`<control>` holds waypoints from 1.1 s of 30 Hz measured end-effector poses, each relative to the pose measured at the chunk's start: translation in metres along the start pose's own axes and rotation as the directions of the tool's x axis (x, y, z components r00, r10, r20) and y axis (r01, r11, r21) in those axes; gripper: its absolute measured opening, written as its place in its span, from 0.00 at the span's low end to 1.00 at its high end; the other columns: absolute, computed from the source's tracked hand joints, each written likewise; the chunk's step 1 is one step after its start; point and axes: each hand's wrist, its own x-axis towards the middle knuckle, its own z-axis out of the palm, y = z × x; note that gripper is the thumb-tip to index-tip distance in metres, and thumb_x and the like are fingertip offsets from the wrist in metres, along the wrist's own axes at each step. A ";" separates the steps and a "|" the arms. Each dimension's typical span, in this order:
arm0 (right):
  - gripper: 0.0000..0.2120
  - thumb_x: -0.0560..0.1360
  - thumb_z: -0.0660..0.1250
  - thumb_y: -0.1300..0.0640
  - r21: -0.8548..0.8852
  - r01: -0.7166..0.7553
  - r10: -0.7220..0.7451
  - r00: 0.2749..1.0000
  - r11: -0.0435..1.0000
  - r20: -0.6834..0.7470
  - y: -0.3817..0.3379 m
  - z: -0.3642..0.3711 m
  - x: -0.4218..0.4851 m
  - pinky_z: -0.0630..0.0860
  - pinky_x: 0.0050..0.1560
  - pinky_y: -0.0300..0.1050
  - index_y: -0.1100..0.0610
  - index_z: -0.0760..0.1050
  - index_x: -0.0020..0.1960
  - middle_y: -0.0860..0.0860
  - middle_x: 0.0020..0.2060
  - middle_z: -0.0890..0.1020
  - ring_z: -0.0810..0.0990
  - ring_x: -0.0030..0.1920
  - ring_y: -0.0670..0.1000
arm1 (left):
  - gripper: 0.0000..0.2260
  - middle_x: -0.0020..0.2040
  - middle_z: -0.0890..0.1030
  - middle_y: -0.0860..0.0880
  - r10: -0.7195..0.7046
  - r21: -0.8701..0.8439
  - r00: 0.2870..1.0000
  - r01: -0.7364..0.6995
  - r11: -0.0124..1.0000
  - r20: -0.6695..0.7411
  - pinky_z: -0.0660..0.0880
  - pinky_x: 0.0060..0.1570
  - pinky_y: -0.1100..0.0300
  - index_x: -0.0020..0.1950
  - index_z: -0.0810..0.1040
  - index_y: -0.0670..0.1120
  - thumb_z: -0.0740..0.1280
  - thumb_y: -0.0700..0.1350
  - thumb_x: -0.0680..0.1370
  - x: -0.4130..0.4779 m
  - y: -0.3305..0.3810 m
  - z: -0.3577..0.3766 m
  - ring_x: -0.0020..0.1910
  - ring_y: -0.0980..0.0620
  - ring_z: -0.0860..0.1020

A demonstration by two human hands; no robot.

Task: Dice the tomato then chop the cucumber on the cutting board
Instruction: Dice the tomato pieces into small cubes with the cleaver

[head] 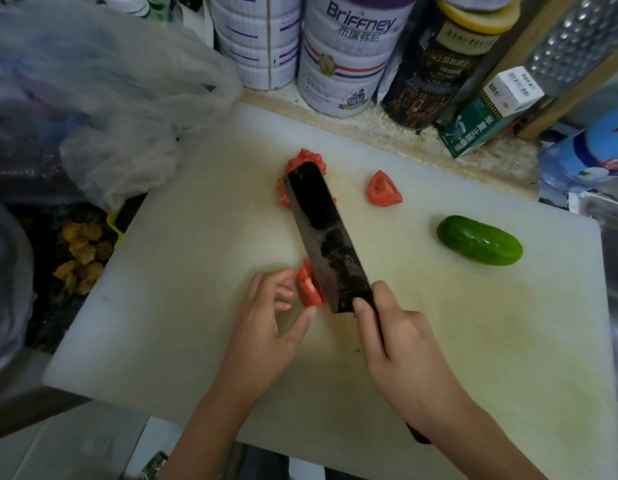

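On the white cutting board (196, 306) my right hand (401, 344) grips the handle of a dark cleaver (325, 233), whose blade points away from me. My left hand (266, 327) holds a red tomato piece (308, 287) between thumb and fingertips, right against the blade's left side. A heap of diced tomato (302, 161) lies at the blade's far tip, partly hidden by it. One loose tomato wedge (383, 188) sits to the right of the heap. The whole green cucumber (479, 240) lies further right on the board.
Tins (338, 64), a dark canister (435, 71) and a small box (487, 116) stand along the back edge. A metal grater (577, 43) leans at the back right. A crumpled plastic bag (110, 109) lies at the left, a blue bottle (591, 154) at the right.
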 end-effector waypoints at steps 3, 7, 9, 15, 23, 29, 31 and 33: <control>0.09 0.80 0.52 0.48 -0.017 0.023 -0.023 1.000 1.000 0.009 0.001 -0.002 -0.012 0.56 0.22 0.32 0.50 0.62 0.44 0.43 0.20 0.62 0.67 0.22 0.47 | 0.13 0.51 0.77 0.52 -0.044 0.011 0.993 0.046 0.999 -0.112 0.71 0.50 0.74 0.57 0.78 0.47 0.71 0.36 0.75 -0.006 0.003 -0.001 0.49 0.61 0.77; 0.07 0.79 0.50 0.44 -0.059 0.007 -0.004 0.999 0.998 0.038 0.008 0.008 -0.022 0.55 0.22 0.36 0.46 0.60 0.45 0.43 0.20 0.61 0.66 0.22 0.47 | 0.08 0.44 0.76 0.56 -0.059 0.094 0.978 0.079 0.992 -0.199 0.70 0.43 0.76 0.47 0.79 0.51 0.71 0.37 0.75 -0.003 0.010 0.002 0.43 0.62 0.76; 0.08 0.81 0.51 0.46 -0.080 -0.002 0.004 1.000 0.997 0.028 0.011 0.012 -0.024 0.53 0.22 0.38 0.47 0.61 0.45 0.43 0.20 0.60 0.65 0.21 0.46 | 0.07 0.42 0.75 0.56 -0.052 0.147 0.977 0.083 0.986 -0.206 0.69 0.41 0.76 0.44 0.80 0.49 0.72 0.38 0.74 0.002 0.011 0.005 0.42 0.63 0.75; 0.08 0.80 0.52 0.48 -0.079 -0.035 0.035 0.999 0.996 0.002 0.012 0.016 -0.025 0.53 0.25 0.40 0.50 0.62 0.44 0.42 0.20 0.58 0.63 0.20 0.45 | 0.04 0.41 0.74 0.55 -0.084 0.225 0.972 0.134 0.965 -0.218 0.67 0.40 0.78 0.43 0.81 0.47 0.73 0.39 0.73 0.007 0.015 0.010 0.41 0.67 0.73; 0.06 0.80 0.54 0.48 -0.095 -0.021 0.020 1.000 0.995 -0.012 0.011 0.015 -0.028 0.50 0.21 0.34 0.47 0.61 0.45 0.42 0.19 0.56 0.62 0.19 0.44 | 0.05 0.40 0.73 0.54 -0.118 0.245 0.963 0.178 0.953 -0.240 0.65 0.40 0.78 0.42 0.80 0.47 0.73 0.38 0.72 0.009 0.019 0.013 0.36 0.65 0.71; 0.06 0.78 0.51 0.47 -0.105 -0.045 0.044 0.999 0.993 -0.007 0.009 0.016 -0.032 0.49 0.19 0.30 0.48 0.60 0.45 0.41 0.20 0.55 0.60 0.18 0.44 | 0.05 0.41 0.73 0.53 -0.122 0.239 0.961 0.183 0.954 -0.248 0.65 0.41 0.78 0.42 0.80 0.46 0.73 0.37 0.72 0.010 0.019 0.015 0.36 0.66 0.71; 0.07 0.78 0.52 0.48 -0.125 -0.044 0.043 0.999 0.991 -0.011 0.007 0.017 -0.033 0.48 0.18 0.30 0.50 0.62 0.45 0.41 0.20 0.54 0.58 0.17 0.43 | 0.05 0.41 0.73 0.53 -0.125 0.246 0.962 0.185 0.951 -0.241 0.65 0.41 0.76 0.42 0.81 0.46 0.73 0.38 0.72 0.010 0.018 0.015 0.36 0.66 0.71; 0.07 0.78 0.52 0.49 -0.156 -0.051 0.050 0.999 0.987 -0.010 0.004 0.018 -0.031 0.46 0.19 0.30 0.51 0.62 0.45 0.40 0.21 0.53 0.55 0.17 0.44 | 0.05 0.41 0.73 0.53 -0.124 0.248 0.962 0.185 0.951 -0.245 0.65 0.41 0.73 0.42 0.80 0.46 0.73 0.38 0.72 0.010 0.018 0.015 0.36 0.65 0.70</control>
